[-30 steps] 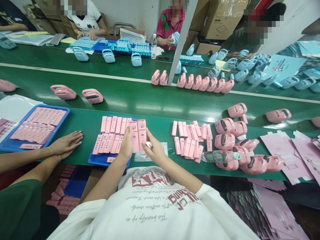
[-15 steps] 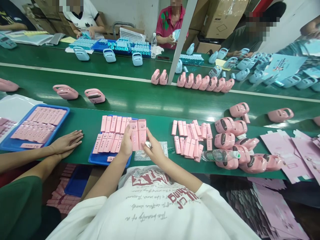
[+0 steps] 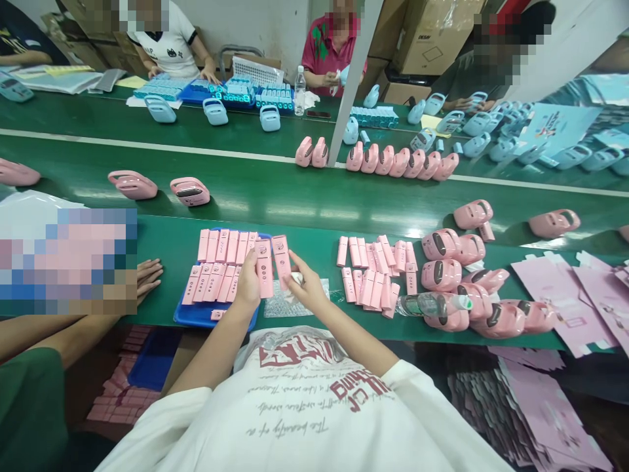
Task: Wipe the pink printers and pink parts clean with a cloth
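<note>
Two long pink pieces are held up side by side, a small gap between them. My left hand [image 3: 249, 280] is closed on the left pink piece [image 3: 265, 269], its printed face toward me. Fingers of my right hand [image 3: 305, 286] grip the right pink piece [image 3: 282, 257], which tilts slightly; something white is tucked in that palm. Rows of similar pink pieces lie in a blue tray [image 3: 179, 312] beside my left hand. Bubble wrap [image 3: 314, 303] lies flat below my right hand. To the right is a loose group of pink pieces [image 3: 376, 278].
Right of the loose pieces are a clear bottle [image 3: 427, 305] lying down and several pink devices [image 3: 442, 275]. Pink card sheets [image 3: 560, 301] lie farther right. Another person's hands [image 3: 147, 278] rest at the left. Across the table, people sit near blue devices [image 3: 215, 111].
The two pink pieces have moved apart, and the right one now tilts. Across the table, the hands of the person in white have spread apart.
</note>
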The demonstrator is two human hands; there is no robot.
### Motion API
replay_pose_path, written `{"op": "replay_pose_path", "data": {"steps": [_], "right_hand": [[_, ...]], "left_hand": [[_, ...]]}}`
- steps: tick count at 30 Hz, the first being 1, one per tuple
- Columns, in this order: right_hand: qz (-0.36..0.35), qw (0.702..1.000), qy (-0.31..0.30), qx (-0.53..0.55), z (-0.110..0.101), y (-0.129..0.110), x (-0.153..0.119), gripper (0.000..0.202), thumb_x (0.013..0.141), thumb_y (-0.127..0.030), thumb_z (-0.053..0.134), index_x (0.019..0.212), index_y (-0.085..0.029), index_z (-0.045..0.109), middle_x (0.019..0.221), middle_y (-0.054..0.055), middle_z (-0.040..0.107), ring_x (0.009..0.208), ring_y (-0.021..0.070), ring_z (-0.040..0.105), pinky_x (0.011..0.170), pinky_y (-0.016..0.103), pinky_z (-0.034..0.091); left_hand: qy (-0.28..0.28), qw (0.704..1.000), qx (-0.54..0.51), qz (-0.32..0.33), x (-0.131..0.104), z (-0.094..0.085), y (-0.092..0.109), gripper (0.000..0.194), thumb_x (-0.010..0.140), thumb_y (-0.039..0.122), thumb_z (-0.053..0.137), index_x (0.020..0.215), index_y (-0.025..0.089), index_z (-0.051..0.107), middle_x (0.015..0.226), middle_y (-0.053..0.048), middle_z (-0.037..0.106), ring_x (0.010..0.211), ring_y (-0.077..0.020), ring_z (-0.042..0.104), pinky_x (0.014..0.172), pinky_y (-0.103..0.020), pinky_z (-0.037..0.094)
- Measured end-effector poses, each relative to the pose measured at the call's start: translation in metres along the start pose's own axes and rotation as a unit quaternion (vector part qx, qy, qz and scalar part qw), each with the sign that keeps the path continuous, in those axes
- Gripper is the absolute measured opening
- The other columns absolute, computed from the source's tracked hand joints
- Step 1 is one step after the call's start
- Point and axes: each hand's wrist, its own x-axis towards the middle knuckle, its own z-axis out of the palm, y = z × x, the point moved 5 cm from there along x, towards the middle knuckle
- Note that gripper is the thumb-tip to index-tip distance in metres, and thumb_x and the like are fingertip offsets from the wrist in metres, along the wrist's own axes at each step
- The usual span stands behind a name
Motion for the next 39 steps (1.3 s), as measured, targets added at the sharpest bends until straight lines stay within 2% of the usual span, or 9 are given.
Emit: {"op": "replay_pose_path", "data": {"steps": [5, 11, 17, 21, 26, 28, 32, 37, 39], "right_hand": [[0.259, 0.948, -0.030, -0.183, -0.025, 0.078, 0.012, 0.045, 0.088, -0.024, 0.052, 0.132, -0.016, 0.050, 0.120, 0.015, 0.063, 0.111, 0.0259, 0.060, 0.094, 0.037, 0.045], [0.358, 0.910, 0.058, -0.203, -0.063, 0.120, 0.006, 0.051, 0.087, -0.022, 0.051, 0.134, -0.002, 0.042, 0.130, 0.032, 0.046, 0.112, 0.0343, 0.058, 0.094, 0.048, 0.041], [0.246, 0.963, 0.087, -0.064, -0.059, 0.075, 0.027, 0.042, 0.084, -0.030, 0.049, 0.121, -0.011, 0.058, 0.108, 0.010, 0.067, 0.102, 0.0228, 0.062, 0.088, 0.034, 0.049], [0.013, 0.991, 0.122, 0.051, -0.032, 0.011, 0.015, 0.039, 0.091, -0.027, 0.037, 0.122, -0.018, 0.059, 0.121, 0.009, 0.065, 0.116, 0.0202, 0.058, 0.097, 0.036, 0.047], [-0.294, 0.952, -0.079, -0.041, 0.017, -0.034, -0.025, 0.035, 0.091, -0.024, 0.039, 0.119, -0.022, 0.061, 0.128, 0.009, 0.062, 0.132, 0.0166, 0.046, 0.109, 0.038, 0.037], [-0.312, 0.945, -0.083, -0.049, 0.012, -0.031, -0.022, 0.036, 0.092, -0.027, 0.038, 0.120, -0.020, 0.060, 0.126, 0.011, 0.063, 0.132, 0.0165, 0.046, 0.109, 0.037, 0.038], [-0.201, 0.978, 0.052, -0.025, -0.024, -0.023, 0.002, 0.045, 0.097, -0.033, 0.029, 0.135, -0.018, 0.048, 0.140, 0.013, 0.051, 0.140, 0.0191, 0.034, 0.115, 0.046, 0.027], [-0.300, 0.950, -0.075, -0.048, -0.013, -0.040, -0.020, 0.044, 0.096, -0.043, 0.034, 0.125, -0.021, 0.058, 0.132, 0.011, 0.059, 0.137, 0.0189, 0.039, 0.113, 0.042, 0.031], [-0.255, 0.965, -0.061, 0.004, -0.016, -0.031, -0.021, 0.045, 0.095, -0.049, 0.034, 0.114, -0.021, 0.064, 0.118, 0.011, 0.067, 0.124, 0.0198, 0.054, 0.105, 0.039, 0.042]], "left_hand": [[-0.011, 0.999, 0.003, -0.053, -0.005, -0.001, -0.001, 0.035, 0.068, 0.051, 0.060, 0.077, 0.017, 0.057, 0.056, 0.001, 0.057, 0.052, -0.0143, 0.057, 0.044, -0.024, 0.040], [-0.039, 0.996, 0.037, -0.069, -0.014, 0.002, -0.001, 0.035, 0.055, 0.030, 0.074, 0.082, 0.017, 0.056, 0.058, 0.005, 0.057, 0.049, -0.0102, 0.053, 0.045, -0.021, 0.039], [-0.114, 0.969, -0.105, -0.195, -0.028, 0.024, -0.012, 0.034, 0.074, 0.047, 0.064, 0.094, 0.020, 0.062, 0.069, -0.004, 0.064, 0.065, -0.0194, 0.063, 0.048, -0.027, 0.046], [-0.112, 0.958, -0.101, -0.243, -0.030, 0.031, -0.022, 0.054, 0.081, 0.067, 0.046, 0.094, 0.018, 0.063, 0.070, -0.008, 0.066, 0.066, -0.0229, 0.066, 0.049, -0.031, 0.050], [-0.053, 0.961, -0.107, -0.250, -0.024, 0.019, -0.017, 0.074, 0.073, 0.082, 0.034, 0.094, 0.017, 0.062, 0.060, -0.005, 0.063, 0.052, -0.0197, 0.061, 0.044, -0.030, 0.048], [-0.080, 0.960, -0.096, -0.251, -0.028, 0.021, -0.014, 0.077, 0.070, 0.085, 0.034, 0.096, 0.018, 0.062, 0.056, -0.003, 0.060, 0.049, -0.0190, 0.059, 0.042, -0.029, 0.046], [-0.154, 0.958, -0.078, -0.230, -0.042, 0.035, -0.008, 0.083, 0.069, 0.087, 0.029, 0.100, 0.019, 0.063, 0.060, -0.005, 0.061, 0.059, -0.0216, 0.063, 0.047, -0.029, 0.048], [-0.145, 0.966, -0.075, -0.201, -0.038, 0.035, -0.001, 0.074, 0.072, 0.083, 0.036, 0.098, 0.020, 0.064, 0.068, -0.007, 0.064, 0.068, -0.0236, 0.065, 0.049, -0.030, 0.048], [-0.150, 0.969, -0.079, -0.179, -0.033, 0.031, 0.003, 0.056, 0.071, 0.072, 0.055, 0.090, 0.020, 0.063, 0.066, -0.004, 0.061, 0.060, -0.0186, 0.061, 0.044, -0.026, 0.044]]}}
